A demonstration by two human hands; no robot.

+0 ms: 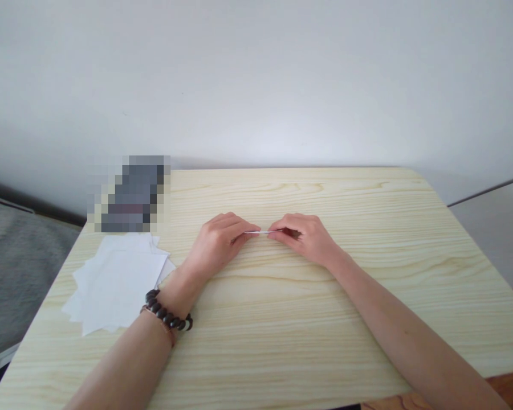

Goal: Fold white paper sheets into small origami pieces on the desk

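Both of my hands meet near the middle of the light wooden table [367,296]. My left hand [216,245] and my right hand [305,236] each pinch one end of a small white paper piece [259,232], which I see edge-on as a thin strip between the fingertips. The fingers of both hands are curled and closed on it. A dark beaded bracelet [167,313] circles my left wrist.
A loose stack of white paper sheets [117,282] lies at the table's left side. Behind it sits a blurred dark object [132,193] at the back left corner. A pale wall rises behind the table; grey fabric [12,267] lies beyond the left edge.
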